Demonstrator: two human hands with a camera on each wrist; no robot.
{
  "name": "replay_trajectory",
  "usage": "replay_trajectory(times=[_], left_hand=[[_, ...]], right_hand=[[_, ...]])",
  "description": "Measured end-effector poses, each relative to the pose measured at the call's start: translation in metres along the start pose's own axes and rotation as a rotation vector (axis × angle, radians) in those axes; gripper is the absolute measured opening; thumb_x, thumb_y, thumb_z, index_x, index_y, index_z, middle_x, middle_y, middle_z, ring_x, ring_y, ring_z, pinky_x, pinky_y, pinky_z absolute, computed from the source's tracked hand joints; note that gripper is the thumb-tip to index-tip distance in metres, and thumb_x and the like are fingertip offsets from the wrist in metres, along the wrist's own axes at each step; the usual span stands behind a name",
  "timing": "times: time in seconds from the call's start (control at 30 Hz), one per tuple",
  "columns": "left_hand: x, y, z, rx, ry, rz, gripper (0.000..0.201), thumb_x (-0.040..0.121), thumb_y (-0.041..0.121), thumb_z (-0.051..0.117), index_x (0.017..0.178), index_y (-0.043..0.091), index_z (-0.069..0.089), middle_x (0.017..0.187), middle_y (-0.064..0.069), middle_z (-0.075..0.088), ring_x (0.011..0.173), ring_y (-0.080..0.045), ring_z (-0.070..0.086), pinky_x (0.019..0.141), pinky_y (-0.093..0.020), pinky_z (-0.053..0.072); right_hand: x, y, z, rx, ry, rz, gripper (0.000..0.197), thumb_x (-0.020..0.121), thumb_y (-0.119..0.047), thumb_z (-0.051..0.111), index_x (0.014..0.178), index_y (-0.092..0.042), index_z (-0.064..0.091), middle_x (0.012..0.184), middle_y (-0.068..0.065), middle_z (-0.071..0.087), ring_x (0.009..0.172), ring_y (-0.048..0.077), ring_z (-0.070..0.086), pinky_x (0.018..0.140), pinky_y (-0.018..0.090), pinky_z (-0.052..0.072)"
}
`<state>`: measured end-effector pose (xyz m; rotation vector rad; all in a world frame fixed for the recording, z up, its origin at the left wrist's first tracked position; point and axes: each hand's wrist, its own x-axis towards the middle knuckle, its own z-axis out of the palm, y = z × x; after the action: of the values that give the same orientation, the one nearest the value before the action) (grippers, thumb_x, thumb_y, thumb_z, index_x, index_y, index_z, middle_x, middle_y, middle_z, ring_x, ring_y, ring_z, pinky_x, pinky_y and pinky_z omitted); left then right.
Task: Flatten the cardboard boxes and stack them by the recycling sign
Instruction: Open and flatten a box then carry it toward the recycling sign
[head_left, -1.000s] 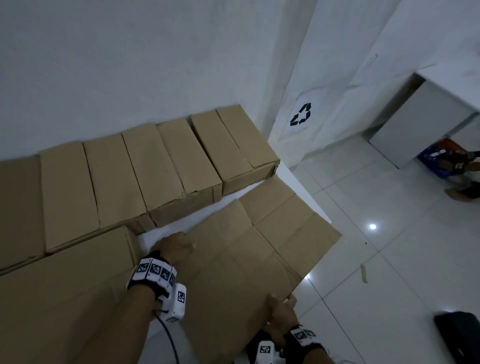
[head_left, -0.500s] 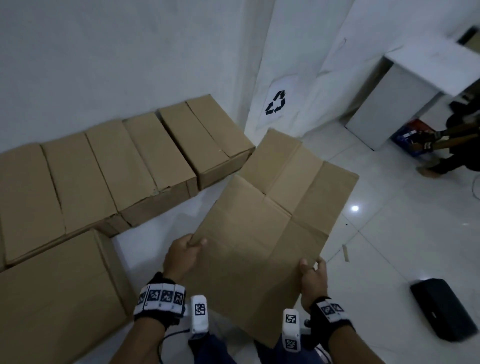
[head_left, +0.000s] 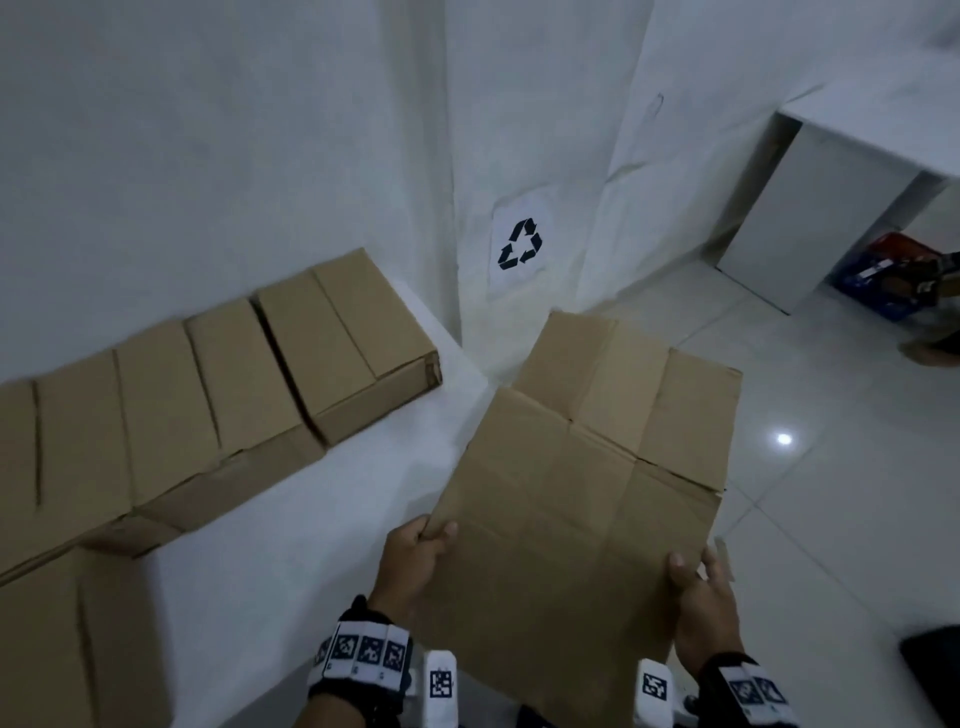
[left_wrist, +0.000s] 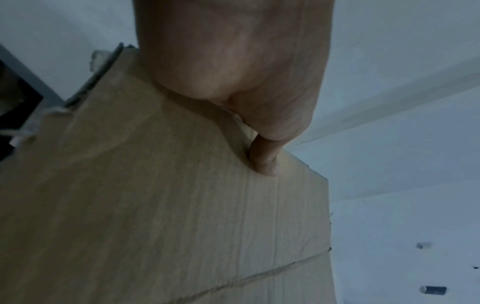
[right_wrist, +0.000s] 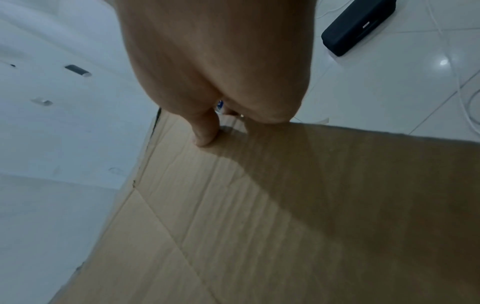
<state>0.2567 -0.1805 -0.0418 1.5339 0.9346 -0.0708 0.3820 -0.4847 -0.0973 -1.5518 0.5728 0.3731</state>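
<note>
I hold a flattened brown cardboard box (head_left: 582, 483) in the air in front of me, flaps pointing away toward the wall. My left hand (head_left: 415, 551) grips its left edge, thumb on top (left_wrist: 262, 162). My right hand (head_left: 698, 597) grips its right edge, thumb on the upper face (right_wrist: 205, 133). The recycling sign (head_left: 519, 244), a white sheet with a black arrow triangle, is taped low on the wall just beyond the cardboard's far edge. The floor under the sign is partly hidden by the sheet.
Several closed cardboard boxes (head_left: 234, 384) stand in a row along the wall on a white table (head_left: 291, 545) at my left, another box (head_left: 67, 644) nearer me. A white cabinet (head_left: 831, 218) stands at the far right. A black case (head_left: 935, 670) lies on the tiled floor.
I lifted the flattened cardboard off the table and carried it right and forward toward the recycling sign. Both hands kept their hold on its edges; the sign is now nearer and more central.
</note>
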Motion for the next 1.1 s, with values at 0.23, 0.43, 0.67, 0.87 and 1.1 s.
replay_trajectory(times=[0.23, 0.43, 0.67, 0.87, 1.1], left_hand=[[0.017, 0.051, 0.099, -0.044, 0.006, -0.072, 0.03, 0.091, 0.029, 0.064, 0.092, 0.0, 0.071, 0.09, -0.015, 0.073, 0.089, -0.036, 0.066, 0.08, -0.042, 0.055], [0.072, 0.092, 0.163, -0.075, 0.017, -0.148, 0.027, 0.094, 0.028, 0.06, 0.09, 0.004, 0.072, 0.09, -0.014, 0.074, 0.09, -0.037, 0.067, 0.086, -0.05, 0.054], [0.178, 0.147, 0.245, -0.146, 0.043, -0.24, 0.032, 0.098, 0.02, 0.053, 0.068, 0.031, 0.055, 0.076, 0.009, 0.058, 0.077, -0.016, 0.058, 0.08, -0.03, 0.049], [0.247, 0.195, 0.293, -0.188, 0.062, -0.281, 0.033, 0.099, 0.014, 0.051, 0.075, 0.037, 0.052, 0.08, 0.02, 0.049, 0.073, 0.003, 0.045, 0.067, -0.021, 0.037], [0.304, 0.191, 0.312, -0.197, 0.118, -0.422, 0.024, 0.097, 0.017, 0.051, 0.074, 0.015, 0.057, 0.075, -0.003, 0.059, 0.074, -0.019, 0.055, 0.071, -0.027, 0.04]], right_hand=[[0.075, -0.064, -0.057, -0.029, 0.029, 0.091, 0.032, 0.082, -0.032, 0.064, 0.11, -0.046, 0.059, 0.13, 0.003, 0.056, 0.114, 0.031, 0.055, 0.095, 0.056, 0.047], [0.162, -0.123, -0.066, -0.1, -0.023, 0.133, 0.053, 0.089, -0.008, 0.05, 0.136, -0.032, 0.047, 0.12, 0.01, 0.061, 0.104, 0.035, 0.059, 0.09, 0.056, 0.05], [0.288, -0.206, -0.048, -0.249, -0.062, 0.08, 0.053, 0.089, -0.003, 0.049, 0.136, -0.029, 0.047, 0.12, 0.008, 0.062, 0.104, 0.033, 0.061, 0.088, 0.056, 0.052], [0.369, -0.27, -0.035, -0.319, -0.074, 0.12, 0.051, 0.089, 0.0, 0.049, 0.131, -0.029, 0.051, 0.116, 0.009, 0.064, 0.102, 0.035, 0.062, 0.087, 0.056, 0.053], [0.456, -0.281, 0.013, -0.551, -0.199, 0.299, 0.043, 0.096, -0.014, 0.045, 0.134, -0.034, 0.046, 0.121, 0.012, 0.06, 0.101, 0.035, 0.06, 0.082, 0.051, 0.055]])
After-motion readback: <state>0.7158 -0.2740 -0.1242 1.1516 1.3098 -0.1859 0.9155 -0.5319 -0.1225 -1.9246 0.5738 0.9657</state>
